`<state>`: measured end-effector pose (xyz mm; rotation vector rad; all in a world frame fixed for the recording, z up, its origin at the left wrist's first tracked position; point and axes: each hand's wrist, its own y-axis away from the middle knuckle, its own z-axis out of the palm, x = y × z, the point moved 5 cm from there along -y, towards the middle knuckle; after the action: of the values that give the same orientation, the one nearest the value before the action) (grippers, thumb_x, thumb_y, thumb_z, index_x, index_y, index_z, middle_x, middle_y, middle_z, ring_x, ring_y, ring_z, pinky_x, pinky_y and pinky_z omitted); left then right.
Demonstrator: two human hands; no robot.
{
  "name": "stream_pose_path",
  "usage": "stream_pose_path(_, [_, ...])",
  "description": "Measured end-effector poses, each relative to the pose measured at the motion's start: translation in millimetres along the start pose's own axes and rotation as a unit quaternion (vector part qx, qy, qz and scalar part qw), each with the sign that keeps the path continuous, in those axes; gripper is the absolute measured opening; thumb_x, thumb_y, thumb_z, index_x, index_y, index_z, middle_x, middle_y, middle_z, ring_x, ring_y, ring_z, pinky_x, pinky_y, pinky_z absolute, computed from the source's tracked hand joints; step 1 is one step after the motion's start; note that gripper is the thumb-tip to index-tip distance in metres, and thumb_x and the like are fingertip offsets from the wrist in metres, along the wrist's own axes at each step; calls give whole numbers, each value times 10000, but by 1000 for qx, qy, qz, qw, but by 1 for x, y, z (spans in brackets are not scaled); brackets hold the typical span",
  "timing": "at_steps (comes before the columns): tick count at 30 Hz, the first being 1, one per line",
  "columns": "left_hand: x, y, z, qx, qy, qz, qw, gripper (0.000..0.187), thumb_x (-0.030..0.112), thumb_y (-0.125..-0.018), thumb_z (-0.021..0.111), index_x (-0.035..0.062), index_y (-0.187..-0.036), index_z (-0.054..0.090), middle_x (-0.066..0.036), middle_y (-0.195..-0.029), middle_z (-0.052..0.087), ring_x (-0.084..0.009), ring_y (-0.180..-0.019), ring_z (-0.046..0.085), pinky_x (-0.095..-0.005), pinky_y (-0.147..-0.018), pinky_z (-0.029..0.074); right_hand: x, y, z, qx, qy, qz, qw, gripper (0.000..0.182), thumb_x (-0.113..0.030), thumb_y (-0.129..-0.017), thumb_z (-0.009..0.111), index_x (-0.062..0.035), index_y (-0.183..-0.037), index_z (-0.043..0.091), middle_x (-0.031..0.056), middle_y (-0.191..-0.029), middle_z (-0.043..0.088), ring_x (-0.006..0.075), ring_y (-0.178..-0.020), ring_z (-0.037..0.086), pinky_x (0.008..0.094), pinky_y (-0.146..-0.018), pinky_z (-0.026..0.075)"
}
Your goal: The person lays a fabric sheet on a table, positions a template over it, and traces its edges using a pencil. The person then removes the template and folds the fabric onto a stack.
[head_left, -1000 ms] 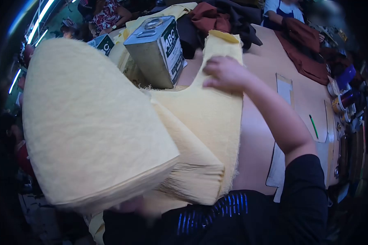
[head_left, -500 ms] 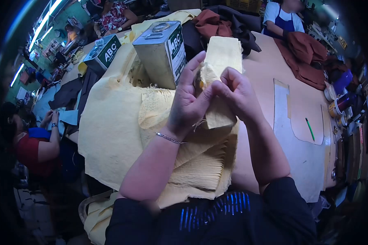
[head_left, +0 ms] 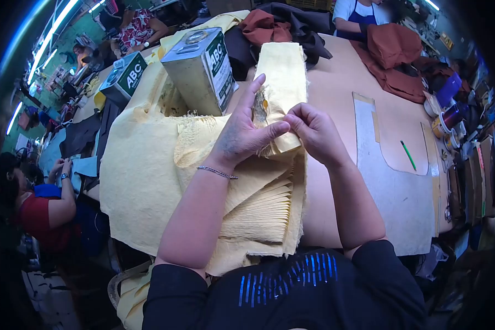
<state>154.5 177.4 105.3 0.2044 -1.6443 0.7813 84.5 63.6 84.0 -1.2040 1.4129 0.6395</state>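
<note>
A narrow pale-yellow fabric piece (head_left: pixel 282 63) with frayed edges lies over a fanned stack of yellow fabric (head_left: pixel 256 220), in front of me. My right hand (head_left: pixel 313 129) is closed, thumb and fingers pinching the right edge of the piece near its lower end. Against its left side rests my left hand (head_left: pixel 247 129), with one finger stretched upward and the thumb pointing toward my right hand. Some of the left fingers are hidden behind the hand and fabric. A small yellow-orange spot shows beside the left fingertips.
Two metal ABC cans (head_left: pixel 195 71) (head_left: pixel 124 80) stand beyond the stack. A grey-white pattern sheet (head_left: pixel 390 192) and a green pen (head_left: pixel 408 155) lie to the right. Brown-red cloth (head_left: pixel 393 47) is at the back right. Other people work around the table, one at left in red (head_left: pixel 47 212).
My view has shifted slightly, so the scene sits further left. My hands have come apart a little. The fabric piece now lies flatter, and my left thumb is stretched out.
</note>
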Motion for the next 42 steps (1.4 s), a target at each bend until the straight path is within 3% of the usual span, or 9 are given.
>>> stream_pose_path(8, [-12,-1,7,-38,40,-39,998,836,102,-697,687,32,-1327,142,-129,-1258,349,-178,-1144,362,-296,-971,272,-33,12,-9,105,338,-208,912,124,-102,-813,488,6,-771,445,165,-745,519,345,-712,505,379,-639,408])
stream_pose_path(14, [1,2,6,-18,53,0,998,863,53,-699,671,47,-1341,94,-128,-1267,340,-189,-1142,366,-292,-959,292,-4,0,-1,-36,-103,65,992,140,-134,-853,468,-4,-801,468,71,-671,486,162,-602,456,289,-588,394])
stream_pose_path(17, [-3,2,5,-39,145,-33,988,847,38,-708,657,46,-1342,94,-130,-1275,333,-186,-1135,371,-292,-956,298,7,-6,-1,-43,-122,22,991,144,-145,-869,453,-12,-818,474,34,-647,444,100,-617,405,258,-567,372])
stream_pose_path(21, [-5,-1,6,-54,91,-33,994,835,33,-708,655,44,-1340,109,-127,-1272,338,-179,-1134,371,-285,-952,305,-19,-6,-16,91,292,-221,926,127,-135,-864,471,-20,-813,457,43,-637,464,128,-588,439,252,-571,385])
stream_pose_path(26, [-12,-2,1,-30,88,-37,995,744,32,-730,622,18,-1319,166,-100,-1223,376,-153,-1115,379,-259,-936,316,-5,-11,-15,54,112,-86,988,192,-178,-818,549,0,-865,494,94,-731,548,178,-687,534,278,-625,421])
stream_pose_path(29, [-10,-2,-1,13,84,-41,995,708,24,-753,589,21,-1320,165,-103,-1226,376,-151,-1116,378,-261,-934,317,-1,-7,1,-46,8,18,999,225,-201,-815,566,3,-894,511,49,-710,546,108,-680,510,242,-616,414])
stream_pose_path(33, [-10,-3,3,-25,97,-19,995,699,13,-775,548,33,-1333,127,-113,-1259,347,-152,-1128,370,-262,-939,308,-3,-18,-12,-14,97,-69,993,168,-178,-822,553,-12,-847,545,45,-678,547,107,-643,504,244,-591,411])
stream_pose_path(34, [-9,-3,2,-21,36,6,999,694,-3,-781,524,41,-1338,111,-122,-1266,343,-155,-1133,367,-267,-946,300,-10,-20,-15,32,155,-171,973,133,-154,-828,533,-22,-832,554,76,-679,560,130,-627,509,258,-598,417])
stream_pose_path(42, [58,22,-18,25,253,46,966,685,-55,-744,484,99,-1339,181,-96,-1234,388,-165,-1067,437,-258,-906,350,42,-80,-87,191,265,-59,943,184,-193,-849,465,-22,-832,532,150,-714,556,240,-636,541,324,-620,425])
